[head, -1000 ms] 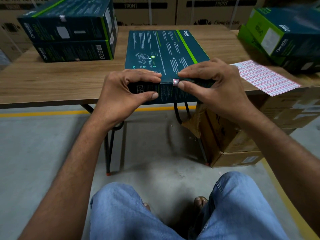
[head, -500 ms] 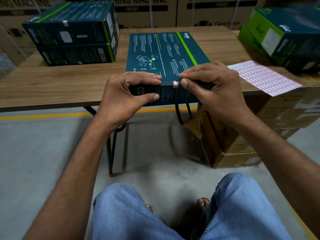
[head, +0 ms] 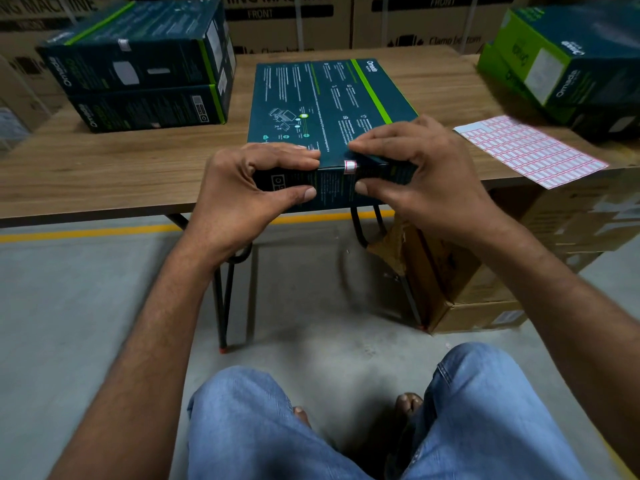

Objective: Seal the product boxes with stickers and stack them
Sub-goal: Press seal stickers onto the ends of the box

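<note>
Table: wooden top (head: 104, 168), with big brown cartons (head: 294, 22) lined up behind the box I'm working on.
Box: the dark green box (head: 311, 98) lies flat on the table, its near side facing me at the front edge.
Sticker: a small red-and-white sticker (head: 350, 166) is folded over the box's near top edge, between my hands.
Left hand: my left hand (head: 249, 192) is clamped on the box left of the sticker, fingers curled on top and thumb on the front face.
Right hand: my right hand (head: 426, 181) pinches the box just right of the sticker, fingers on top and thumb on the front face below it.
Just changed: a second ago my right thumb was pressing beside the sticker. It has now slid down the front face and the sticker shows whole. The box and my left hand haven't budged.
Meaning: I'd call this seal pressed home, so the box looks ready to go.
Sticker sheet: the sheet (head: 530, 150) lies right of the box, overhanging the table edge.
Left pile: two boxes (head: 138, 74) are stacked left of the box and further back, which is probably where it goes next.
Right pile: more boxes (head: 571, 71) sit right of the box. I can't tell whether they're sealed.
</note>
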The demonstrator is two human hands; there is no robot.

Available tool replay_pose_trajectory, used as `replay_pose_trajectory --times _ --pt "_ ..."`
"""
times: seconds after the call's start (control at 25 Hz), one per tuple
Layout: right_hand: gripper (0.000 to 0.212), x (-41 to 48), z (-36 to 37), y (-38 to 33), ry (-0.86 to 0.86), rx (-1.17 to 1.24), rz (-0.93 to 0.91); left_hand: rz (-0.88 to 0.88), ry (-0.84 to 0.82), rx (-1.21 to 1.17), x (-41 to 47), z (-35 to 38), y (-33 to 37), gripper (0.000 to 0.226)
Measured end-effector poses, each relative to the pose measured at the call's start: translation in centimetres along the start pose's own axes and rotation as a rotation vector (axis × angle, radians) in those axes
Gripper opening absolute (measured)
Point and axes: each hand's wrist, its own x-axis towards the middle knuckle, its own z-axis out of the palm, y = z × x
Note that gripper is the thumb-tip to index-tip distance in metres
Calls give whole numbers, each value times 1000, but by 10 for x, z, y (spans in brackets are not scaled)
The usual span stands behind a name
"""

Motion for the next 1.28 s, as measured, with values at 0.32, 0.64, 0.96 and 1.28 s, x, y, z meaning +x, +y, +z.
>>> replay_pose_trajectory --times 0.32,0.64,0.96,1.28 --pt "26 2 7 -4 13 -112 -105 4 8 0 -1 1 3 36" --pt "50 -15 -14 4 19 -55 87 -31 -13 124 -2 0 15 51" --pt "33 -18 -3 6 163 -16 132 -8 152 191 -4 14 3 37" --pt "22 -6 21 -8 201 -88 -67 -22 131 146 -4 12 1 41"
